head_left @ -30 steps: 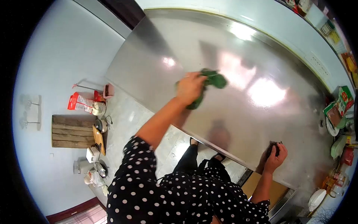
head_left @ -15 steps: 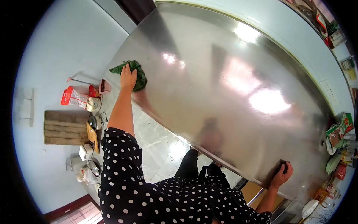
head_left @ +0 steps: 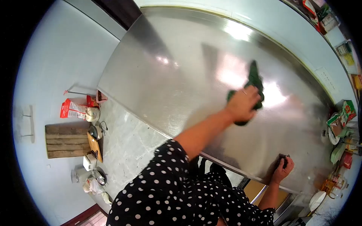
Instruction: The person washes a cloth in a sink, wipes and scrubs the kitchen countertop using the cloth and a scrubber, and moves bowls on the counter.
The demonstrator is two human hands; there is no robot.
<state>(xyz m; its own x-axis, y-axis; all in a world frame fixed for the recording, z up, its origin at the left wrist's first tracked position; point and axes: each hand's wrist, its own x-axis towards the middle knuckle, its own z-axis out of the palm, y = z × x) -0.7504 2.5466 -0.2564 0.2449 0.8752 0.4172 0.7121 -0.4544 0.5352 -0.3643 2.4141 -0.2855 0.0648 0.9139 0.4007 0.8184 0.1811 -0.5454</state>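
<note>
My left hand (head_left: 244, 102) presses a bunched dark green cloth (head_left: 255, 78) against the shiny metal countertop (head_left: 162, 94), around its middle right. Part of the cloth sticks out beyond the fingers toward the wall side. Close to the counter's near right edge, my right hand (head_left: 283, 171) is closed around a small dark, crumpled thing (head_left: 280, 160). Its kind is not clear, as the fingers cover much of it.
Packets (head_left: 341, 118), a green tray (head_left: 338, 153), glass jars and a white plate (head_left: 317, 200) line the right end. On the left are a red-and-white bag (head_left: 72, 109), pots (head_left: 95, 132) and a wooden board (head_left: 95, 146). A drawer (head_left: 260, 192) stands open below the counter.
My left hand has swept the green cloth from the counter's left end across to the middle right. My right hand stays in nearly the same place. The view has shifted slightly.
</note>
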